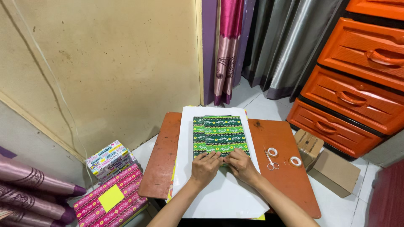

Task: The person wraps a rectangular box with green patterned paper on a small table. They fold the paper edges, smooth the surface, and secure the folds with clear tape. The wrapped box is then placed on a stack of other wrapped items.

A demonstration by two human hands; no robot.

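Note:
A flat box wrapped in green patterned paper [219, 132] lies on a large white sheet [223, 193] spread over a low orange-brown table [160, 164]. My left hand [205, 167] and my right hand [241, 164] both press on the near edge of the green wrapped box, fingers bent down against the paper, side by side and almost touching. Neither hand lifts it. A bit of yellow paper shows under the white sheet's edges.
Small scissors [271, 161] and two rolls of clear tape [272, 151] [296, 161] lie on the table to the right. Cardboard boxes [332, 170] sit on the floor beside orange plastic drawers [357, 84]. Wrapped pink and lettered boxes [111, 197] are stacked at the left. Curtains hang behind.

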